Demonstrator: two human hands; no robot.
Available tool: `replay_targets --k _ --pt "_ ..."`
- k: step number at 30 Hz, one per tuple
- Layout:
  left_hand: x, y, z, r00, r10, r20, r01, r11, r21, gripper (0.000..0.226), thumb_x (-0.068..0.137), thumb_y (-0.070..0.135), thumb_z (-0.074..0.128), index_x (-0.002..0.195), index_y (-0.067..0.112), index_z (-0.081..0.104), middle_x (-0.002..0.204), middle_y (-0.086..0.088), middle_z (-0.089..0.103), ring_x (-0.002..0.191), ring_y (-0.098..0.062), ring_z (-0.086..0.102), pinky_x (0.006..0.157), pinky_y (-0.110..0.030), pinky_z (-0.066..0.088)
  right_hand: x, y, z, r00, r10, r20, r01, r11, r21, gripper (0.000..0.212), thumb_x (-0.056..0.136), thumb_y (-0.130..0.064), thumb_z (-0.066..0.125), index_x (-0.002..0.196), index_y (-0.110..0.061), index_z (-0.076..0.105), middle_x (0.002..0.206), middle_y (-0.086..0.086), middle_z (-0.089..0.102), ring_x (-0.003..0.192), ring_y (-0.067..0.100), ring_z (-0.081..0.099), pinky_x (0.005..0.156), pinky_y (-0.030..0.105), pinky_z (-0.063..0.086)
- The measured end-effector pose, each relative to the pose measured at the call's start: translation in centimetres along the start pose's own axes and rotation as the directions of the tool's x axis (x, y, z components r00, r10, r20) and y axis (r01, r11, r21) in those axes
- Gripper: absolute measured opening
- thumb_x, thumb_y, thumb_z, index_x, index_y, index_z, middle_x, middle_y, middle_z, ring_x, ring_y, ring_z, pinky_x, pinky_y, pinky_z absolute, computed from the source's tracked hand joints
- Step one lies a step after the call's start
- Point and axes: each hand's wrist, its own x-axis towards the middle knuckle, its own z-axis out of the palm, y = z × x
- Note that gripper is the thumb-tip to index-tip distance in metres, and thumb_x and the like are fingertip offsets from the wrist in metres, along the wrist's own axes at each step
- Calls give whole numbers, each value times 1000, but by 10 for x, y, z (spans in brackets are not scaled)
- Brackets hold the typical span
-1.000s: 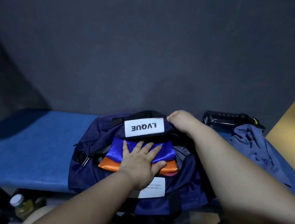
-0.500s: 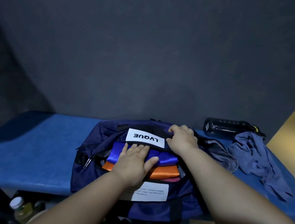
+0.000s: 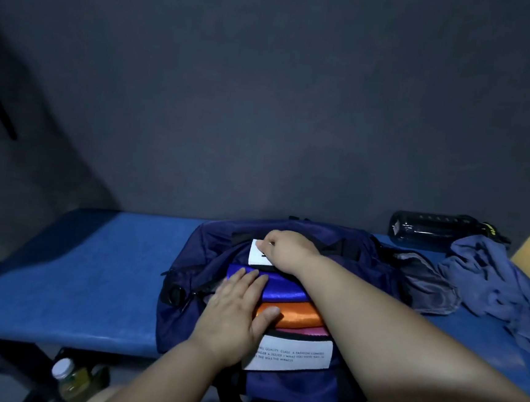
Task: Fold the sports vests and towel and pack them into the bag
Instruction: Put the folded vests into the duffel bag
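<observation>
A navy duffel bag (image 3: 361, 260) lies open on the blue bench. Inside it sit folded vests stacked in steps: a blue vest (image 3: 281, 290), an orange vest (image 3: 298, 314) and a sliver of a pink vest (image 3: 307, 330). My left hand (image 3: 235, 307) lies flat on the blue and orange vests, fingers straight. My right hand (image 3: 288, 251) grips the far flap of the bag at its white label (image 3: 255, 254), fingers curled over it. A crumpled grey-blue towel (image 3: 494, 278) lies on the bench to the right of the bag.
A dark water bottle (image 3: 434, 230) lies at the back right by the wall. The blue bench (image 3: 74, 274) stretches left of the bag. A capped bottle (image 3: 64, 372) stands on the floor below the bench's front edge. A dark wall rises behind.
My right hand has slid left along the far flap and now covers most of the white label. My left hand has shifted left on the vests. The pink vest's edge shows more.
</observation>
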Motion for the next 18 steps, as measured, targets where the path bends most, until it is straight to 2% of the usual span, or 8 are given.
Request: replay_targets --k 5,7,10,12,14,16,18 --pt "3 0 1 999 -16 35 16 1000 9 108 64 84 -11 155 30 10 163 6 7 149 -11 -4 118 -27 -4 5 -13 -2 998 60 -5 -60 998 24 34 101 -47 39 101 -21 61 114 3 67 110 27 59 88 34 43" --pt "5 -1 1 999 -18 47 17 1000 14 108 64 83 -10 155 30 9 163 7 6 149 -12 -4 118 -28 -2 9 -19 -6 996 80 -24 -78 995 68 30 101 -45 41 94 -21 58 114 4 67 110 28 59 90 34 45" --pt "11 -3 3 998 -22 63 20 999 36 104 65 78 -10 155 29 8 163 6 6 149 -13 -4 119 -30 -3 15 -27 -17 995 87 -54 -78 985 152 34 100 -43 44 105 -17 63 119 8 65 112 28 58 95 33 45" --pt "16 -3 4 996 -31 86 27 998 56 103 67 78 -10 155 28 7 163 6 5 150 -14 -4 120 -31 -3 17 -30 -24 994 58 -91 -35 972 232 31 99 -41 47 96 -15 64 106 8 66 106 27 60 89 31 45" --pt "22 -4 4 993 -54 109 47 997 63 92 80 79 1 155 27 7 163 4 6 150 -15 -3 121 -33 -1 18 -33 -32 990 13 -142 33 948 317 32 98 -38 51 82 -12 61 91 9 65 96 29 62 86 34 47" --pt "26 -4 3 989 -77 123 70 996 60 76 94 69 16 156 25 6 163 4 6 150 -17 -1 121 -34 0 17 -34 -40 982 -6 -188 82 912 401 35 97 -36 53 83 -6 62 84 10 63 90 30 61 86 38 48" --pt "28 -3 2 988 -92 126 85 995 60 73 96 64 19 156 25 6 163 3 6 150 -20 1 121 -35 1 16 -33 -46 980 -9 -200 95 901 423 36 96 -35 54 80 -3 62 79 7 61 85 29 60 85 38 49"
